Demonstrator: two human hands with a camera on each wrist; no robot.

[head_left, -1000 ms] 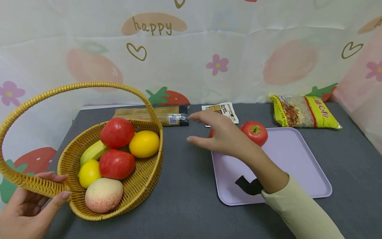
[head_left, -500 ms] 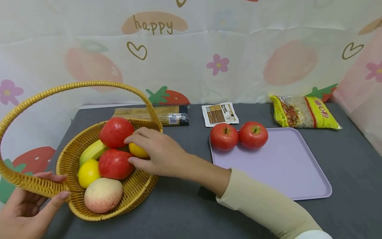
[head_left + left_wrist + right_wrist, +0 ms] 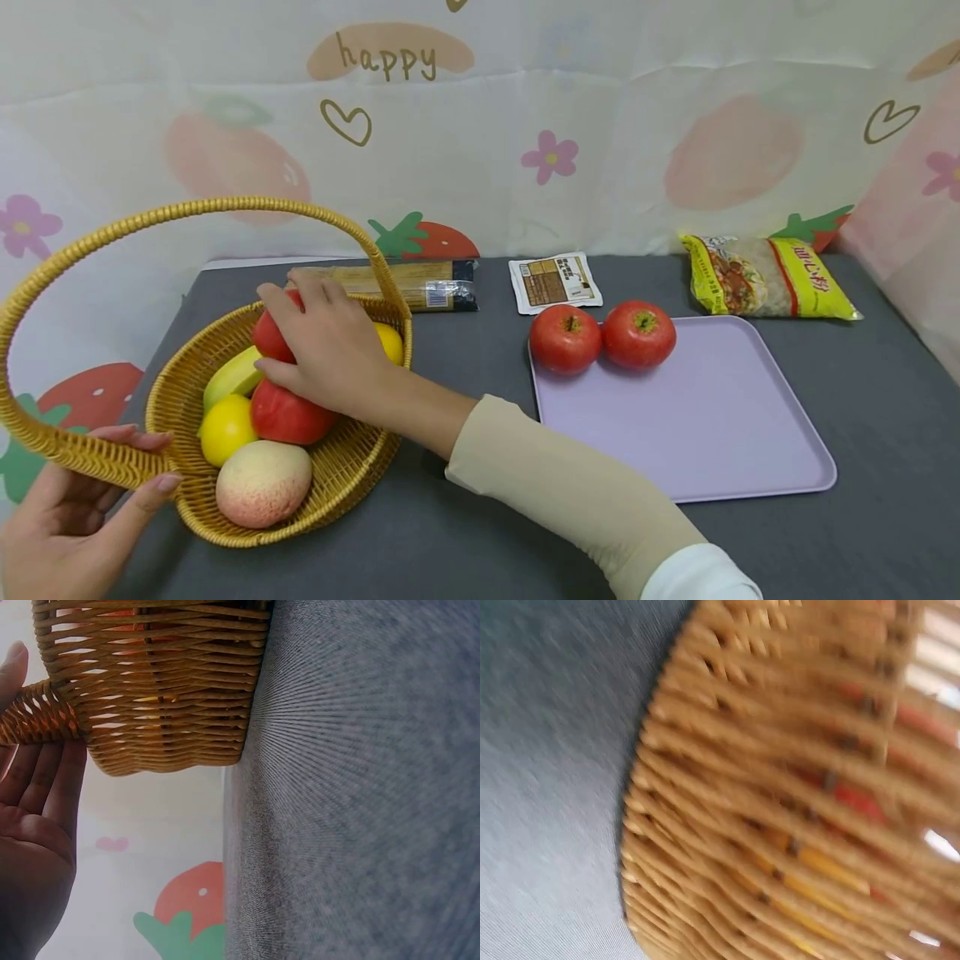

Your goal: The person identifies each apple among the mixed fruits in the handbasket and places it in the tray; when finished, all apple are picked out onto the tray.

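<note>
A wicker basket (image 3: 360, 492) stands at the left, its handle gripped near the base by my left hand (image 3: 82, 508). In the left wrist view, my left hand (image 3: 37, 795) holds the handle base beside the basket (image 3: 165, 690). Over the basket, my right hand (image 3: 330, 350) curls round the upper red fruit (image 3: 272, 335). Below it lies another red fruit (image 3: 288, 414). Around them are a banana (image 3: 234, 377), a yellow fruit (image 3: 227, 429), a peach (image 3: 264, 485) and an orange-yellow fruit (image 3: 392, 342), partly hidden. The right wrist view has only basket weave (image 3: 727, 787), blurred, without the hand.
Two red apples (image 3: 565, 339) (image 3: 639, 334) sit at the back left corner of a lilac tray (image 3: 720, 417). Behind are noodle packs (image 3: 435, 286), a small white-edged packet (image 3: 556, 283) and a yellow bag (image 3: 772, 277). A printed cloth (image 3: 480, 150) hangs behind the table.
My right hand has moved left from above the tray, past the orange-yellow fruit, to the upper red fruit in the basket. My left hand keeps its grip on the handle.
</note>
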